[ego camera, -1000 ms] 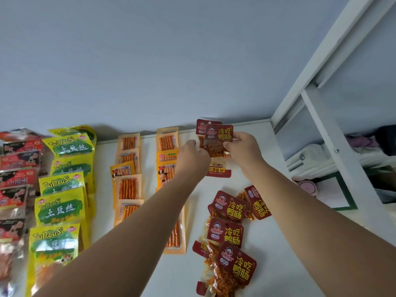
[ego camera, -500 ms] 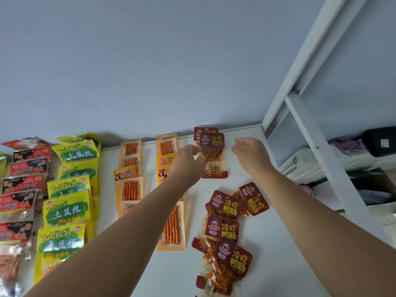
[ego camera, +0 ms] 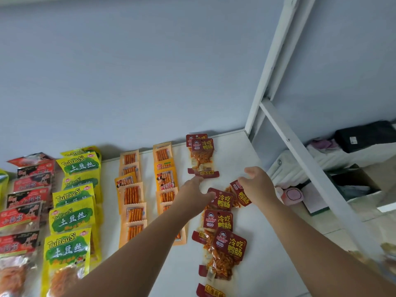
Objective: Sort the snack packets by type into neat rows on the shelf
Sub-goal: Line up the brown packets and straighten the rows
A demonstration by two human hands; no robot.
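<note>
We see both hands held out over the white shelf (ego camera: 235, 155), a little apart from each other. Neither one holds a thing. The left hand (ego camera: 192, 189) has its fingers stretched out, and its fingertips are just below the bottom edge of two dark red packets (ego camera: 202, 156). Those two lie one on top of the other at the back of the shelf, close to the grey-blue wall (ego camera: 150, 71). The right hand (ego camera: 257, 185) is loose and open, lower down and to the right of that pair. A tilted red packet (ego camera: 244, 197) peeks out from under it; we cannot tell if the hand touches it. Between the hands and nearer to us lies a messy line of red packets (ego camera: 218, 219), some on top of others. The left hand covers a corner of the first one. Left of the left arm are two rows of orange stick packets (ego camera: 131, 202), then yellow TuDouSi packets (ego camera: 72, 219), then red and black packets (ego camera: 25, 198). A white post (ego camera: 276, 61) rises at the shelf's right end.
</note>
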